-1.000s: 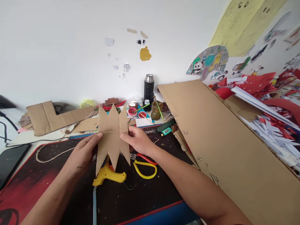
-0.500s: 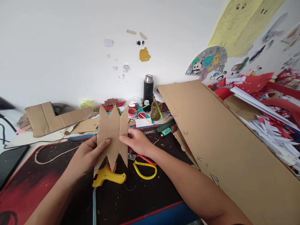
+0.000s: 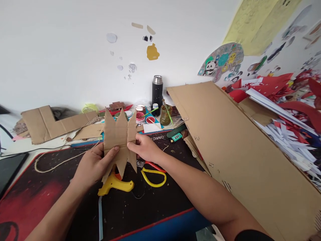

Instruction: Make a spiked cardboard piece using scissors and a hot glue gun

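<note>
Both hands hold a brown piece of cardboard (image 3: 116, 134) cut into zigzag points along its top and bottom edges. My left hand (image 3: 96, 164) grips its left side, thumb across the front and fingers hidden behind. On the right side, my right hand (image 3: 145, 147) pinches a narrower pointed strip, which seems to meet the wider part along a vertical line. Below the cardboard lies a yellow glue gun (image 3: 116, 185), partly covered by the lower points. Beside it rest scissors (image 3: 154, 177) with yellow and red handles.
A large cardboard sheet (image 3: 233, 150) leans at the right, near piled paper scraps (image 3: 283, 134). Along the wall stand a black flask (image 3: 157, 92), paint jars (image 3: 140, 116) and a murky jar (image 3: 165, 115) with a brush. An L-shaped cardboard piece (image 3: 42, 125) lies at left.
The camera view has shifted slightly. Both hands keep their hold on the cardboard, which has tilted a little, its lower points appearing slightly higher.
</note>
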Demonstrator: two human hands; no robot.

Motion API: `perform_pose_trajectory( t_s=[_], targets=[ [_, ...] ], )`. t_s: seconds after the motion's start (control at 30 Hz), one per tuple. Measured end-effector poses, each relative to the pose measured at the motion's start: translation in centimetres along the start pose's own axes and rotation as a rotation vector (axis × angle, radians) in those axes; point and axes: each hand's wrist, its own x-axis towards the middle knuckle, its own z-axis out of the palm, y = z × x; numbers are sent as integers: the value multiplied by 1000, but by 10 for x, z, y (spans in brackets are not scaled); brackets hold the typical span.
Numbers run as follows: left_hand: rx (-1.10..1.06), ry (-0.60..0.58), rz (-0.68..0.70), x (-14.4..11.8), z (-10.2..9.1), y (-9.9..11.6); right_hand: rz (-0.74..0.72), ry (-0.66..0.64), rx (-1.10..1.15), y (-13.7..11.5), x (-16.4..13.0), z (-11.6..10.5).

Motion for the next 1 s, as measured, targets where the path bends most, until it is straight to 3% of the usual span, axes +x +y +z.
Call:
perform_pose_trajectory(
  t_s=[0.1, 0.27, 0.43, 1.0],
  targets=[
    [65, 27, 33, -1, 1, -1, 8, 10, -17, 2, 1, 0],
    [-128, 8, -84, -4, 2, 6, -17, -3, 36, 0, -2, 2],
    [-201, -5, -107, -3, 1, 9, -42, -31, 72, -2, -3, 1],
    [-136, -25, -105, 2, -8, 0, -30, -81, 47, -1, -2, 1]
  ],
)
